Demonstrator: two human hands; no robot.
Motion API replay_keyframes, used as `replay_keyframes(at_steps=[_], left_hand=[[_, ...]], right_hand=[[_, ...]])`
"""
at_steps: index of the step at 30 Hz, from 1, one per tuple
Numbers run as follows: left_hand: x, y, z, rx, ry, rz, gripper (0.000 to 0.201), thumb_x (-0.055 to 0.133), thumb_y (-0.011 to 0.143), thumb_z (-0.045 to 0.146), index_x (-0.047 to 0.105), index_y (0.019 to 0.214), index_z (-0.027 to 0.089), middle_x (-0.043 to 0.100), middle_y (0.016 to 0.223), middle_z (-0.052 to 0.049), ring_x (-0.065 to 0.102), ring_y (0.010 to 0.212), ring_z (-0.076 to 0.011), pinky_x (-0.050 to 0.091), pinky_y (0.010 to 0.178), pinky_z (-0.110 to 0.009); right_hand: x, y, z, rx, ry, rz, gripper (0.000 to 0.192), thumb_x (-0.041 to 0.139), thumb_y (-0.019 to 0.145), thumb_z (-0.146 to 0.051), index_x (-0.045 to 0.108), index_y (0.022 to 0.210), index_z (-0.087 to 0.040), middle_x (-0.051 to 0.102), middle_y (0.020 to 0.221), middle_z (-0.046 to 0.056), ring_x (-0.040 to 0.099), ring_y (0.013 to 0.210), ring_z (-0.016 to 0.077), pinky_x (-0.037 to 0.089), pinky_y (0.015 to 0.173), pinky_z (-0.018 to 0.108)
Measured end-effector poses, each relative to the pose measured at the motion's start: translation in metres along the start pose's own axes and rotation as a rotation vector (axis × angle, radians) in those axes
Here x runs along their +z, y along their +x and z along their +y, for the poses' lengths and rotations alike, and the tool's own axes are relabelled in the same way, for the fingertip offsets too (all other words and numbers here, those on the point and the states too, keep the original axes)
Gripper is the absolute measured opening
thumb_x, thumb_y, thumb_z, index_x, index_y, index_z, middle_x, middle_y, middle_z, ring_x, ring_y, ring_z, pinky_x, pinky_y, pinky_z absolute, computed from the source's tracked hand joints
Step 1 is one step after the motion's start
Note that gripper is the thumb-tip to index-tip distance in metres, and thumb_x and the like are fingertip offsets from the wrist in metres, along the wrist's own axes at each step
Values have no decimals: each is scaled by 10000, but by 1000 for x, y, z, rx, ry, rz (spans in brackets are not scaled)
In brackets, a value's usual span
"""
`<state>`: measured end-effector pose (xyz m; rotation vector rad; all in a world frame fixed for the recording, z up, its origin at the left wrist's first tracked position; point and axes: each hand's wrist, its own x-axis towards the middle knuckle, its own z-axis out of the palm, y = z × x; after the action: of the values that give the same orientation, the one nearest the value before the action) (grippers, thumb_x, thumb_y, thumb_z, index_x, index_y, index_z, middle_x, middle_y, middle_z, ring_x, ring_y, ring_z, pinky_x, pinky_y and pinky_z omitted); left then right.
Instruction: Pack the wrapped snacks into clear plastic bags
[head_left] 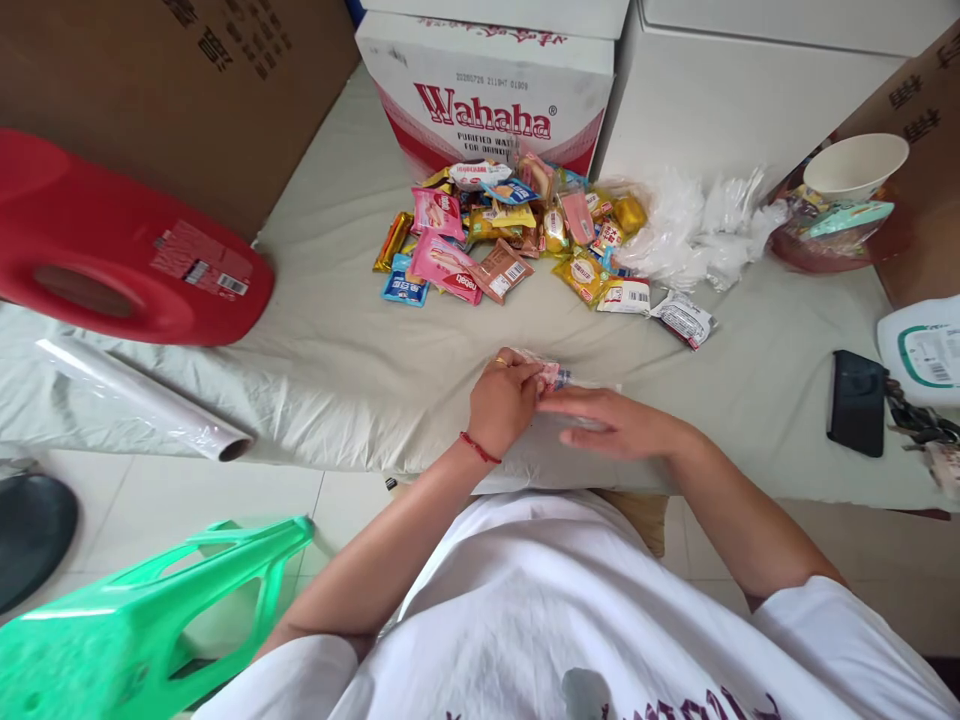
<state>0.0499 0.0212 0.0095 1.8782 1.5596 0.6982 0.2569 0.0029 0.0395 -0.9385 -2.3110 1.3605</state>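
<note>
Nearest the camera, at the front edge of the pale cloth-covered table (352, 340), the left hand (501, 402) and right hand (611, 422) meet over a clear plastic bag (559, 435) lying flat on the cloth. The left hand's fingers (517, 372) are curled together and pinch a small pink-and-white wrapped snack packet (553, 375), which sits at their tips, just above the right hand. The right hand lies flat with fingers straight and close together, pressing on the bag; its fingertips reach toward the packet, though whether they touch it cannot be told.

To the left, a roll of clear film (142, 400) rests near the table edge, with a red plastic container (112, 250) behind it. To the right lies a black phone (857, 402).

Farther back, well apart from the hands, a heap of colourful wrapped snacks (517, 235) is spread on the cloth, with crumpled clear bags (697, 230) beside it. Behind the heap stands a white and red Wahaha carton (487, 95).
</note>
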Motion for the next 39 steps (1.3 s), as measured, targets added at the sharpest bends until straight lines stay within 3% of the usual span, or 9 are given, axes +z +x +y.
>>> replay_keyframes(at_steps=[3, 6, 8, 12, 17, 23, 31, 35, 39], left_hand=[[8, -2, -4, 8, 129, 81, 255, 599, 920, 278, 805, 1070, 259, 658, 1036, -79, 636, 976, -241, 545, 821, -371], [11, -4, -5, -42, 213, 224, 530, 759, 804, 345, 685, 1317, 236, 608, 1230, -136, 577, 1158, -329, 523, 956, -485], [10, -4, -5, -118, 267, 247, 655, 834, 733, 419, 650, 1322, 200, 548, 1380, -206, 495, 1299, -419, 481, 1019, -588], [9, -5, 0, -163, 327, 77, 368, 797, 784, 481, 691, 990, 195, 586, 1320, -207, 503, 1315, -438, 502, 988, -586], [29, -22, 22, 104, 359, 90, 169, 623, 937, 287, 655, 1078, 201, 647, 1151, -142, 654, 997, -288, 532, 819, -426], [55, -48, 14, 556, 194, 83, 465, 606, 793, 124, 622, 1257, 145, 582, 1397, -241, 494, 1412, -400, 477, 1076, -578], [29, -52, 1, 719, -65, -88, 582, 544, 769, 60, 554, 1337, 186, 547, 1494, -198, 417, 1528, -335, 483, 1177, -580], [-23, -60, -42, 560, 107, 54, 377, 556, 857, 58, 631, 1189, 218, 629, 1366, -162, 520, 1442, -342, 557, 1088, -547], [-56, -69, -104, 394, 276, 296, 177, 618, 853, 176, 686, 1003, 241, 698, 1169, -103, 640, 1270, -380, 574, 1009, -589]], right_hand=[[-7, -12, 8, 230, 8, 404, 454, 424, 1070, -492, 684, 1325, -222, 722, 1115, 97, 668, 1026, 240, 551, 916, 394], [1, -19, 25, 453, -339, 693, 482, 606, 971, -528, 687, 1310, -195, 674, 1133, 155, 589, 1089, 324, 515, 971, 503], [9, -23, 33, 519, -490, 632, 449, 717, 895, -480, 712, 1235, -186, 645, 1184, 180, 537, 1150, 370, 480, 1016, 554], [22, -28, 26, 567, -428, 517, 115, 679, 887, -292, 709, 962, -211, 650, 1124, 135, 570, 1062, 320, 508, 938, 465], [37, -18, 5, 538, 333, 688, 181, 601, 933, -409, 667, 977, -247, 663, 788, 8, 593, 686, 187, 519, 705, 337], [48, -13, 8, 406, 1105, 866, 359, 751, 779, -509, 761, 1033, -255, 776, 1035, 29, 693, 928, 211, 572, 806, 336], [52, -15, 22, 417, 859, 941, 294, 807, 791, -396, 781, 1059, -278, 771, 881, -13, 694, 799, 183, 572, 806, 331], [17, -51, 43, 468, 565, 1194, 283, 796, 797, -380, 799, 1047, -248, 771, 894, -6, 678, 778, 170, 569, 802, 333], [-84, -111, 78, 458, 280, 1601, 300, 832, 716, -269, 758, 997, -197, 730, 866, -7, 652, 716, 143, 565, 757, 327]])
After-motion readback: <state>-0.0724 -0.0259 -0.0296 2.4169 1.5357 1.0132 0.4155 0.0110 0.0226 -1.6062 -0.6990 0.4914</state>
